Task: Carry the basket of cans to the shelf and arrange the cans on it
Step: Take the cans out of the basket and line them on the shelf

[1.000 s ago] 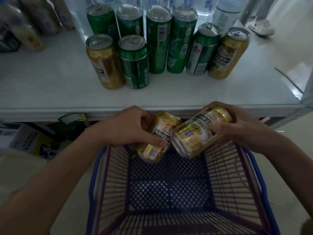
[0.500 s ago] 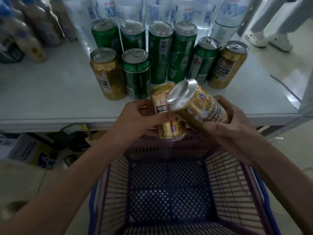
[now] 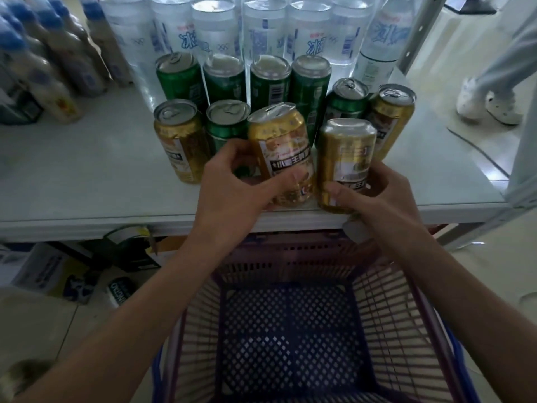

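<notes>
Through the head camera we see our left hand (image 3: 232,184) curled round a tilted gold can (image 3: 280,149) and our right hand (image 3: 374,196) clasping an upright gold can (image 3: 344,158) at the shelf's (image 3: 87,181) near edge, just in front of the green cans (image 3: 270,82), with the blue basket (image 3: 284,330) below, nearer us.

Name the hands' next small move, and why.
Probably push both back into the front row: the left hand grips a tilted gold can, the right hand an upright gold can, both at the shelf's front edge; the basket shows none.
</notes>
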Demonstrator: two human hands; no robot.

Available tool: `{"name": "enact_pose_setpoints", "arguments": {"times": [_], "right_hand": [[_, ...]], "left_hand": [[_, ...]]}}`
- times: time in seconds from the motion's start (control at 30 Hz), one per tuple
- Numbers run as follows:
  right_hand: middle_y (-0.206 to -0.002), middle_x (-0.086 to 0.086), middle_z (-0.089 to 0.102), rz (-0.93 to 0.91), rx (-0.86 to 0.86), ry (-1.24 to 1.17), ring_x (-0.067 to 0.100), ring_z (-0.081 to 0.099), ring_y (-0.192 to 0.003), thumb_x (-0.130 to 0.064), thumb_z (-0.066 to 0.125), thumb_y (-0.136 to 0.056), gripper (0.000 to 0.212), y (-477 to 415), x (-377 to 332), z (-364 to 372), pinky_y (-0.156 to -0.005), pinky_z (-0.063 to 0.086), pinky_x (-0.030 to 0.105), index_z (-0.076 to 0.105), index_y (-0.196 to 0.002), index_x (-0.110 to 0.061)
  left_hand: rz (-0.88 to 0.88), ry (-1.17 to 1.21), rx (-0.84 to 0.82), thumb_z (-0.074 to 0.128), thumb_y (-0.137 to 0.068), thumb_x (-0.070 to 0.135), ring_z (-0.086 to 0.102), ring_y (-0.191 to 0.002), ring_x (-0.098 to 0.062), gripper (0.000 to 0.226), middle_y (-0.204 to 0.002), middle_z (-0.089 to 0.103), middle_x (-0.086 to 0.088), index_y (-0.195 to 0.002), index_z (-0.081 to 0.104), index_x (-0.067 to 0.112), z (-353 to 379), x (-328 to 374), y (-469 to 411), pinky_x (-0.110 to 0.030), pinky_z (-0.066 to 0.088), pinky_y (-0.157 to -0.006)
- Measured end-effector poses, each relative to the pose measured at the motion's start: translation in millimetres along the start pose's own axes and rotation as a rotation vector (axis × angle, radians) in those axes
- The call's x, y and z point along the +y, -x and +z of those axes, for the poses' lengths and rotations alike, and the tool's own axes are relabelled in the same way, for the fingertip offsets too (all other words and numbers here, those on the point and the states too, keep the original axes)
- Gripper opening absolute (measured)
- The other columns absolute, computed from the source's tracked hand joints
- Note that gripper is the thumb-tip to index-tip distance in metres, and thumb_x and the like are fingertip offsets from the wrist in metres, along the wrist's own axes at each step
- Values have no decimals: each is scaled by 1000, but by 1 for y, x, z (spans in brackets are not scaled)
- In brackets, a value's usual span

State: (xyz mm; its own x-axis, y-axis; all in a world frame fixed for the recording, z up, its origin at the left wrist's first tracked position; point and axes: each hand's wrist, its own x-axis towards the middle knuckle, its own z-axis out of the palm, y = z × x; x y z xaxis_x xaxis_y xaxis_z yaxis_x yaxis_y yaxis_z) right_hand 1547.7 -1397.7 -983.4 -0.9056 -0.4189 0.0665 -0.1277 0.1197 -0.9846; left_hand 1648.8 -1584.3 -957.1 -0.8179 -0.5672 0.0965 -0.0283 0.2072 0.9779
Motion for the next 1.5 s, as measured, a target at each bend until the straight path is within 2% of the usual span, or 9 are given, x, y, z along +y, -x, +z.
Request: {"name": "enact_pose_setpoints", "arguments": {"times": [0.13, 0.33, 0.57, 0.73, 0.83, 1.07, 1.3, 1.37, 1.5], "right_hand": [[-121, -19, 65, -110, 77, 144, -9, 64, -109, -28, 88, -74, 70, -7, 8, 13, -90, 53, 12, 51, -133, -21], [-120, -30, 58, -143, 101, 327, -23, 55, -103, -44, 84, -76, 78, -18, 15, 13, -86, 45, 0, 42, -139, -29], [-107, -32, 55, -196, 163, 438, -34, 48, -88, -53, 85, -69, 75, -23, 15, 16, -76, 38, -8, 55, -132, -26], [-105, -25, 58, -187, 164, 496, -18, 54, -84, -57, 86, -66, 72, -25, 14, 13, -67, 40, -5, 55, -125, -30], [-100, -28, 59, -181, 169, 525, -7, 62, -82, -53, 87, -68, 68, -25, 13, 14, -64, 43, 0, 57, -124, -29], [-89, -16, 68, -172, 126, 561, -9, 66, -85, -47, 87, -72, 72, -27, 17, 12, -67, 48, 0, 57, -135, -28], [-94, -7, 73, -162, 53, 662, -9, 63, -77, -46, 80, -81, 62, -30, 15, 13, -64, 39, -5, 61, -137, -27], [-93, -9, 69, -160, 112, 674, -4, 63, -73, -49, 81, -79, 64, -28, 14, 15, -66, 41, -2, 61, -135, -26], [-95, -2, 64, -198, 295, 602, 22, 66, -80, -50, 86, -73, 57, -14, 14, 25, -76, 57, 46, 51, -110, -25]], "left_hand": [[100, -107, 46, 90, -69, 43, 66, -97, 6, 58, -105, 70, 15, -115, 63, 20, 13, -18, -4, -25, 60, -86], [202, -320, 31, 79, -76, 56, 64, -113, -9, 73, -125, 67, 4, -133, 52, 18, 25, -28, -13, -32, 57, -93], [312, -779, 79, 69, -81, 62, 66, -109, -28, 79, -125, 65, -9, -137, 49, 12, 25, -36, -14, -40, 57, -79], [274, -1026, 109, 54, -81, 77, 69, -84, -29, 66, -95, 69, -9, -96, 64, 13, 21, -31, -10, -30, 37, -58], [211, -1022, 45, 46, -87, 76, 68, -79, -29, 60, -86, 70, -8, -76, 54, 18, 22, -32, -10, -31, 36, -60], [275, -967, 34, 42, -101, 56, 67, -76, -32, 52, -82, 70, -9, -81, 65, 14, 27, -42, -15, -32, 37, -60], [284, -852, -16, 50, -100, 48, 64, -69, -25, 44, -75, 68, -4, -75, 62, 14, 24, -45, -15, -32, 45, -60], [358, -757, -145, 54, -98, 40, 62, -67, -24, 37, -71, 65, -4, -71, 56, 15, 22, -47, -14, -38, 52, -62], [459, -659, -411, 60, -94, 29, 57, -61, -18, 31, -66, 63, -1, -67, 59, 13, 13, -49, 3, -40, 52, -59]]}}
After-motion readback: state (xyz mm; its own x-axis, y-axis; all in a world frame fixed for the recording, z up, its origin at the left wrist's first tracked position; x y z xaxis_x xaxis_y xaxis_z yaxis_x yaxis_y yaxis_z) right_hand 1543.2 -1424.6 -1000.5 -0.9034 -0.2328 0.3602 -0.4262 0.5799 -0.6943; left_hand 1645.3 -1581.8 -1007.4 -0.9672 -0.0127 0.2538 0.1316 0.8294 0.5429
